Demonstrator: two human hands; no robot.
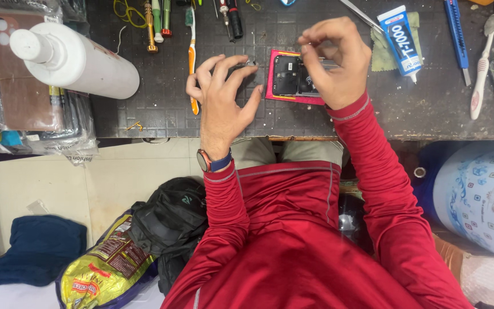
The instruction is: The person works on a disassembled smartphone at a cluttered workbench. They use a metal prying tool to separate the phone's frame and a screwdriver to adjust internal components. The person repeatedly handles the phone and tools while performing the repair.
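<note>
Disassembly stage: opened phone [295,77], back cover off, lying on the dark worktop [161,114] under the right hand [335,63] and just to the right of the left hand [221,97]. Judged as mid-way through internal work, with small parts being lifted or seated.

Right hand: thumb and fingers pinched narrow directly above the phone's upper edge, apparently gripping a thin metal piece, possibly tweezers; exact object too small to confirm. Left hand: fingers curled and half spread, fingertips close together near a small dark part at the phone's left edge; whether anything is held cannot be told.

Next move, as a judgement: calls for fine control at the right fingertips, steadying of the phone body with the left hand, and care against dropping a small part onto the textured worktop.

Appearance of the phone: pink-red frame, dark internal plates and shielding exposed, rectangular, flat, lying crosswise to the body.

Surroundings: glue tube [401,40] beyond and right of the right hand; orange-handled toothbrush [192,57] and screwdrivers [155,23] beyond the left hand; white bottle [75,57] far left.
</note>
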